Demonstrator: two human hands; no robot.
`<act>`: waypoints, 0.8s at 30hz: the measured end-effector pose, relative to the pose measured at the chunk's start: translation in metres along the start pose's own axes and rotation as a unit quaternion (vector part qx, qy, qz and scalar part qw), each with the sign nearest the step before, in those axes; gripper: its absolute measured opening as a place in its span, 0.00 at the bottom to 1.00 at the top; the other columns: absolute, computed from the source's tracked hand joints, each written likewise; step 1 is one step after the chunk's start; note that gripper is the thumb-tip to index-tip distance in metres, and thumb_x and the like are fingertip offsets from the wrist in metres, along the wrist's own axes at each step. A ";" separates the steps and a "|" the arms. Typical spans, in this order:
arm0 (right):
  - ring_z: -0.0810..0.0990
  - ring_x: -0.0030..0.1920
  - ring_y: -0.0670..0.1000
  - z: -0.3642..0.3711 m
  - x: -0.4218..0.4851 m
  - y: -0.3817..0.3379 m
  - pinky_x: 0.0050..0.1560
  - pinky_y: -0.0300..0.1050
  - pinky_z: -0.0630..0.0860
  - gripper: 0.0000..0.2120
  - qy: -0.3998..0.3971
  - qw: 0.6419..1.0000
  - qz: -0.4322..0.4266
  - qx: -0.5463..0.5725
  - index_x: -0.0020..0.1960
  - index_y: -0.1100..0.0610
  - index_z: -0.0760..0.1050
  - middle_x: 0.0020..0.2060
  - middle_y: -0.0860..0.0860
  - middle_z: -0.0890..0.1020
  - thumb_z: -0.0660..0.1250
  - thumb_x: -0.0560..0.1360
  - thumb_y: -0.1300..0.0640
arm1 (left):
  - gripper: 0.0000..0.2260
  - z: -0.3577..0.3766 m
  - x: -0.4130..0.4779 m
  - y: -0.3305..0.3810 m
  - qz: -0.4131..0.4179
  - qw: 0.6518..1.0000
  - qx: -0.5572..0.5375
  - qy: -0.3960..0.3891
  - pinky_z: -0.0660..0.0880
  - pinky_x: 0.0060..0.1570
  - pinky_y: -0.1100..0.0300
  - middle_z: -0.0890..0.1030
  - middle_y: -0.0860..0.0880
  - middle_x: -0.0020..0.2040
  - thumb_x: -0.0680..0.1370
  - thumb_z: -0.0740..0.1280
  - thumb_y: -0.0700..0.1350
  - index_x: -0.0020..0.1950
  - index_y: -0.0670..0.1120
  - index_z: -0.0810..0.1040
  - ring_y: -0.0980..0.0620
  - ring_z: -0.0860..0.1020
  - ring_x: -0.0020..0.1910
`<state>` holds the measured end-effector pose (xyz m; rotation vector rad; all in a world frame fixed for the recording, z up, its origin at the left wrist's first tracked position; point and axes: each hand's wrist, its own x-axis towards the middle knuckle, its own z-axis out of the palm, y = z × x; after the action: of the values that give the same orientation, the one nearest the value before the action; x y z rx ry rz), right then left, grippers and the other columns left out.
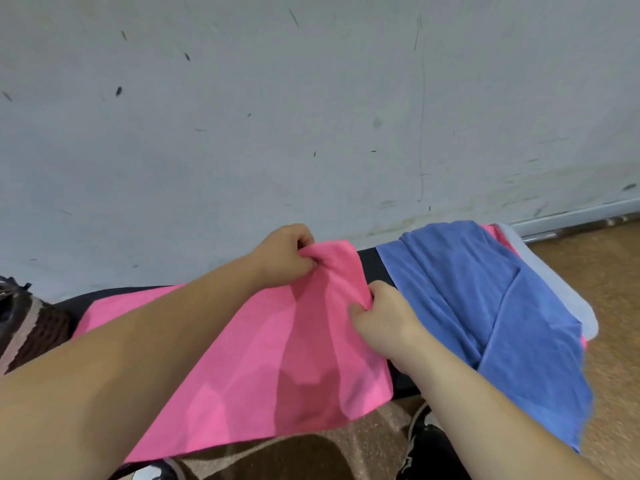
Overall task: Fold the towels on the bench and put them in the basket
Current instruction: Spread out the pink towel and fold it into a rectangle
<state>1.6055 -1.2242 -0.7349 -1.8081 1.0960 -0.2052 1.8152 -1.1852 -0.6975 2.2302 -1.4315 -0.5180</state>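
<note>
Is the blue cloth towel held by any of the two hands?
No, the left hand and the right hand both pinch the pink cloth towel; the blue cloth towel lies loose beside it.

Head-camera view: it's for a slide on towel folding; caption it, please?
Left hand and right hand pinch the edge of a pink towel on the black bench, beside a blue towel.

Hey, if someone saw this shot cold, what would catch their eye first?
The bright pink towel in the middle, spread across the dark bench, with the left hand and right hand each pinching its right-side edge. After that, the blue towel draped over the bench's right end.
</note>
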 end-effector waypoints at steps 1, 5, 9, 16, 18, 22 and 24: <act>0.73 0.36 0.50 -0.002 0.002 0.004 0.34 0.46 0.68 0.08 0.011 1.000 0.002 0.001 0.42 0.54 0.69 0.38 0.49 0.76 0.64 0.79 0.54 | 0.10 -0.001 0.007 0.006 -0.006 1.000 -0.027 0.009 0.68 0.30 0.71 0.76 0.54 0.36 0.71 0.71 0.34 0.40 0.49 0.75 0.55 0.73 0.34; 0.74 0.36 0.52 -0.016 0.011 0.020 0.40 0.52 0.76 0.13 0.084 0.996 0.015 0.021 0.38 0.54 0.70 0.33 0.48 0.76 0.66 0.78 0.52 | 0.14 0.016 0.029 0.021 -0.003 0.997 -0.040 0.059 0.76 0.51 0.61 0.78 0.50 0.51 0.73 0.69 0.34 0.56 0.47 0.78 0.52 0.76 0.49; 0.81 0.47 0.55 -0.025 0.013 0.037 0.50 0.53 0.80 0.12 0.069 0.996 0.055 -0.007 0.54 0.56 0.75 0.44 0.51 0.81 0.67 0.79 0.47 | 0.25 0.050 0.017 0.022 -0.012 0.992 0.108 0.064 0.69 0.67 0.53 0.70 0.49 0.72 0.75 0.67 0.40 0.72 0.50 0.71 0.46 0.68 0.70; 0.84 0.29 0.59 -0.041 0.000 0.037 0.35 0.55 0.85 0.17 -0.063 0.986 0.114 -0.104 0.45 0.64 0.81 0.34 0.61 0.85 0.69 0.76 0.49 | 0.32 0.110 -0.030 0.001 -0.022 0.962 0.220 -0.163 0.38 0.77 0.35 0.36 0.51 0.83 0.82 0.51 0.65 0.83 0.59 0.41 0.44 0.35 0.81; 0.81 0.25 0.55 -0.044 -0.004 0.037 0.35 0.52 0.85 0.16 -0.103 0.979 0.130 -0.116 0.43 0.64 0.82 0.31 0.61 0.85 0.71 0.75 0.50 | 0.31 0.116 -0.033 -0.004 -0.016 0.959 0.234 -0.160 0.34 0.76 0.34 0.31 0.53 0.81 0.82 0.45 0.66 0.81 0.61 0.35 0.46 0.30 0.80; 0.79 0.28 0.54 -0.044 -0.007 0.037 0.35 0.55 0.84 0.11 -0.102 0.984 0.102 -0.107 0.44 0.65 0.80 0.31 0.61 0.84 0.69 0.74 0.55 | 0.30 0.120 -0.033 -0.007 -0.019 0.960 0.239 -0.146 0.33 0.75 0.33 0.30 0.54 0.80 0.82 0.44 0.67 0.81 0.61 0.34 0.46 0.30 0.80; 0.78 0.29 0.54 -0.042 -0.009 0.038 0.35 0.57 0.83 0.07 -0.057 0.994 0.078 -0.052 0.41 0.59 0.75 0.31 0.57 0.80 0.67 0.74 0.56 | 0.31 0.118 -0.031 -0.006 -0.020 0.959 0.236 -0.158 0.34 0.75 0.33 0.31 0.54 0.81 0.82 0.44 0.67 0.81 0.62 0.35 0.46 0.30 0.80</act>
<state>1.5545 -1.2485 -0.7407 -1.7924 1.1800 0.0488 1.7452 -1.1732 -0.7967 2.6410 -1.8333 -0.6192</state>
